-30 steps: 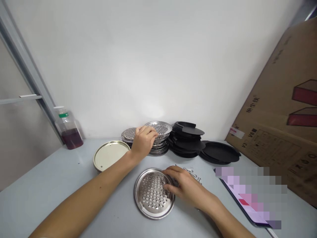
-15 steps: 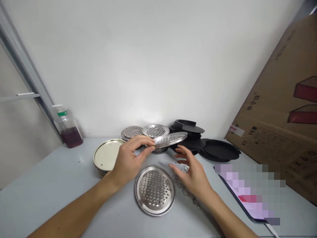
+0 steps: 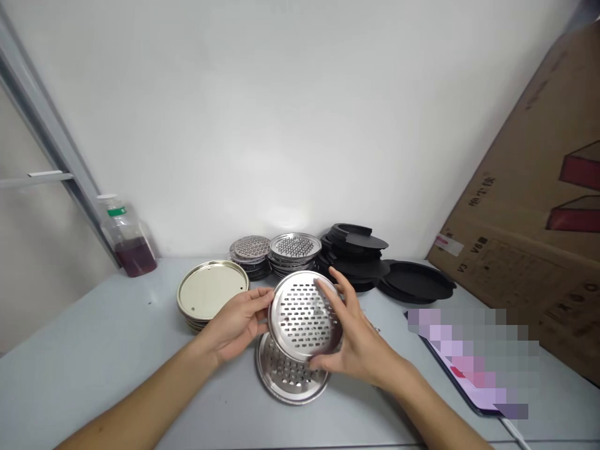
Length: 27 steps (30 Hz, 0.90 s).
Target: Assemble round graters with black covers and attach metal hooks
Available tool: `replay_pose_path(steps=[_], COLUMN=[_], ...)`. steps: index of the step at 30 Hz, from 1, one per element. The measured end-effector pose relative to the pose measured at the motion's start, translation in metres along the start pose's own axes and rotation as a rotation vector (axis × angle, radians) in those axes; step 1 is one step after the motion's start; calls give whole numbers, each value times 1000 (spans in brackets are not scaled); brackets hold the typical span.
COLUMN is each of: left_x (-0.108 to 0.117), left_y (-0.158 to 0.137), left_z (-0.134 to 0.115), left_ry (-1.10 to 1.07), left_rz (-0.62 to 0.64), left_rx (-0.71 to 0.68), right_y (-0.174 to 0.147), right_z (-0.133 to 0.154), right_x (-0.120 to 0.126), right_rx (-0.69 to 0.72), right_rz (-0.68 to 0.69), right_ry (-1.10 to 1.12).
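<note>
At the left, a stack of gold-coloured lids point(image 3: 213, 290) sits on the counter point(image 3: 117, 340); near it, the left hand point(image 3: 238, 324) has its grip clamped on the left rim of a slotted metal disc point(image 3: 301, 320); this disc is held tilted, partly in front of a perforated disc point(image 3: 293, 392) that lies on the counter; it looks thin, light and stiff, likely hard to break; its smooth, shiny border may slip, and the slots may have sharp edges, so the rim seems the safer hold, thumb and fingers opposed; the right hand point(image 3: 352, 337) spreads around its right side, thumb by the lower rim, forefinger over the face; whether that grip presses on it I cannot tell; behind are black discs point(image 3: 363, 270).
</note>
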<state>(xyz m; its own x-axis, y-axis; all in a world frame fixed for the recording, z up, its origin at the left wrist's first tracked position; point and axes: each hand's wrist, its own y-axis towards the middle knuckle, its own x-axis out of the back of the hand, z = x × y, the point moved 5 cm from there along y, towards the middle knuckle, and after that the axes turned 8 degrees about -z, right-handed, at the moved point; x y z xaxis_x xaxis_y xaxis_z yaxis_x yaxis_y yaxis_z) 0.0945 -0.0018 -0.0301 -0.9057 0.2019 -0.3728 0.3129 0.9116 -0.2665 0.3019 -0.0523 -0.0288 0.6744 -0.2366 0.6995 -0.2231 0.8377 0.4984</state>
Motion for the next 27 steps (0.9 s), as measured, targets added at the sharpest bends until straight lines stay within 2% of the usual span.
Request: replay_pose_path(steps=[5,8,11,14,18,23,27], left_x=[7,11,13,12,7,-1,3], left_y=[6,5,0,-9,-26,-40,-39], left_z=[11,11,3,-8,-16,-20,-15], left_ry=[-96,-36,175,523,908,1174,1300], left_rz=[-42,-31,35,120,223,300,284], left_rx=[137,135,23,-133,-220,-308,-321], right_y=[-4,-6,-10,-12,-16,-18,-19], right_z=[3,1,-1,-3,-1,3,3], right_x=[-6,-10,-13,-14,-19,-26,-34], right_rx=[21,-38,-74,-96,-108,-71,-54], right_rz=[116,194,262,315,409,463,493], right_ry=[-42,-19,2,7,22,36,30])
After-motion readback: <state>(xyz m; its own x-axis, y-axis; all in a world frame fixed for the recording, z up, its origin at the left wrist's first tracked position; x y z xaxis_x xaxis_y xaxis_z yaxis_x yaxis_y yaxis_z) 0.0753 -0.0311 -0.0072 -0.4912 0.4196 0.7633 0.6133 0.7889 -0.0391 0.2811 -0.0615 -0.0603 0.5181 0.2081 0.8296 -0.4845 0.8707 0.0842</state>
